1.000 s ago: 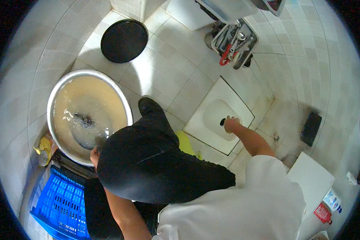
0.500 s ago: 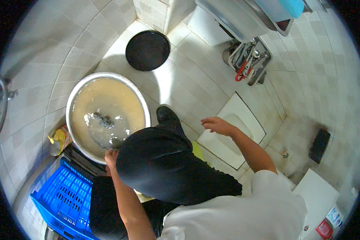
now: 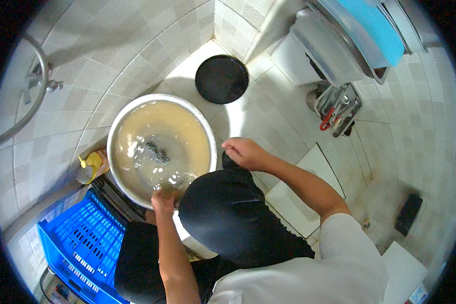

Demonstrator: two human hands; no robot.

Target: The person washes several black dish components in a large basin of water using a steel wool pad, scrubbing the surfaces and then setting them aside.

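Note:
A wide metal basin (image 3: 113, 175) of cloudy, yellowish water stands on the floor in front of me, left of my raised knee. Under the water lies a round greyish thing (image 3: 175, 169) whose kind I cannot make out. A dark steel wool scourer (image 3: 157, 153) rests over it. My left hand (image 3: 163, 201) reaches over the basin's near rim, closed at the edge of the round thing, its fingertips hidden by the water. Just outside the basin's right rim, my right hand (image 3: 243, 153) hangs in the air with loosely bent fingers, nothing visible in it.
A black round tray (image 3: 222, 79) lies on the tiles beyond the basin. Left are a bottle with a yellow top (image 3: 90, 164) and a blue plastic crate (image 3: 86, 238). A rack of utensils (image 3: 339, 109) hangs at the far right, above a white squat toilet (image 3: 304, 202).
My right hand has moved left toward the basin, its fingers more bent. My left hand has reached slightly further over the rim. The view has shifted, so the surroundings sit further right.

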